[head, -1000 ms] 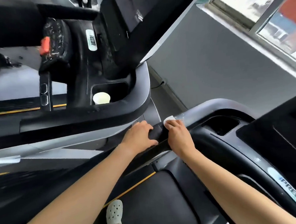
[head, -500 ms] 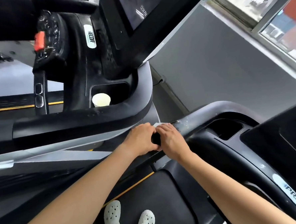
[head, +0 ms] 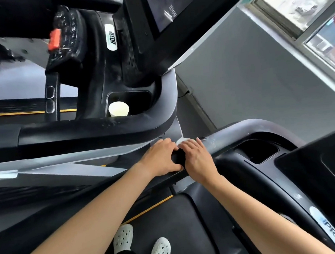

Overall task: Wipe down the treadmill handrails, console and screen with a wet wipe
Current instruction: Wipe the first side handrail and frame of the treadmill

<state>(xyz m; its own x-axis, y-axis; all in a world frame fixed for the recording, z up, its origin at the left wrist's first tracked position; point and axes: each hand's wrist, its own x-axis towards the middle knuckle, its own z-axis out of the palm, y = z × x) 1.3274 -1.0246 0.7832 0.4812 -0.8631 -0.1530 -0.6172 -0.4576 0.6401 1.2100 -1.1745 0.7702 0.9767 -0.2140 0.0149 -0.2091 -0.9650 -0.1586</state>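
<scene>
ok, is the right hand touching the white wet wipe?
Touching. Head view: the right hand presses on the white wet wipe, whose edge pokes out past its fingertips on the dark treadmill handrail.

Stretches both bare forearms up from the lower corners to meet at mid-frame. Wraps left grip [head: 160, 158] round the handrail [head: 224, 138], knuckles up. Sets right grip [head: 199, 160] touching it on the right, fingers bent over the wet wipe [head: 181, 140].
</scene>
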